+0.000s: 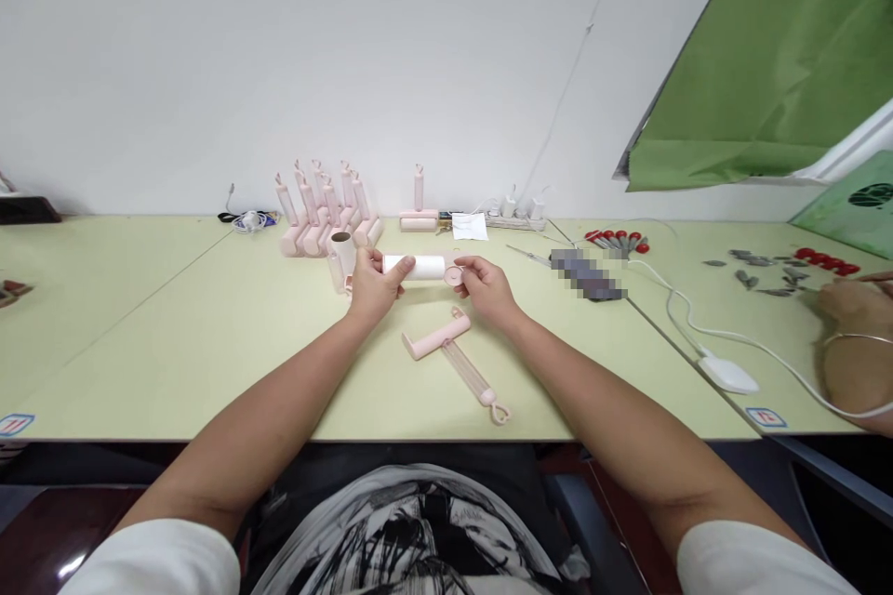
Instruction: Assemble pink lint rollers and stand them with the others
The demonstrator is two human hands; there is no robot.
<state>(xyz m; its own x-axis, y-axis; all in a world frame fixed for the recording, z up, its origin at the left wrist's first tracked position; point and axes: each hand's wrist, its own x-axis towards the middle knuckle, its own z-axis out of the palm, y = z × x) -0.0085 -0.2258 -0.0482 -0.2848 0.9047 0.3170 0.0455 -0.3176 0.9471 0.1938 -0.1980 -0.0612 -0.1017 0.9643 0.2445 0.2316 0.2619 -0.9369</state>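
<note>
My left hand [375, 286] is closed around a white lint-roller paper roll [427, 268], holding it level above the table. Between the fingertips of my right hand [489, 290] is a round pink end cap [453, 276], at the roll's right end. Whether cap and roll touch, I cannot tell. Below them lies a pink lint roller handle [439, 336] without a roll, its clear grip slanting toward me and ending in a heart-shaped loop. Just behind my left hand, another white roll [342, 251] stands upright with its brown core showing.
Several pink lint rollers [313, 237] stand grouped at the back left, with another [419, 219] by the wall. Right of centre are a power strip [516, 223], a blurred dark object [586, 274] and a white cable [726, 335]. Another person's hand [855, 302] is at far right.
</note>
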